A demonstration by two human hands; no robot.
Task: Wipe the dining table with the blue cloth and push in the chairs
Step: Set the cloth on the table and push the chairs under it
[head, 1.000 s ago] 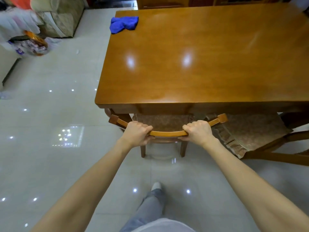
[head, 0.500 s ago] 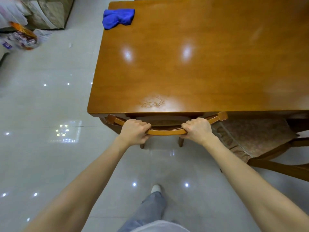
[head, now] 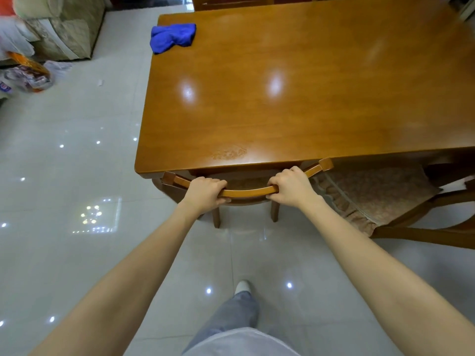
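Grip the top rail [head: 246, 193] of the wooden chair [head: 245, 182] as now, with the left hand [head: 205, 192] and the right hand [head: 291, 188] set either side of its middle. Fingers [head: 218, 183] clamped over the wood, thumbs tucked beneath. Seat mostly under the near edge of the bench [head: 308, 104], judging by the little that shows: rail, back legs, a strip of seat.

To finish well, push straight and level, with equal pressure through both palms, to avoid skewing toward the cushioned chair [head: 372, 194] just to the right, angled out from the bench. Slide rather than lift, gently over the tiled floor [head: 77, 163]. Stop short of pinching knuckles against the bench edge, with seemingly little room left.

Leave alone the blue cloth [head: 172, 38], bunched at the far left corner of the bench, well apart from both hands.
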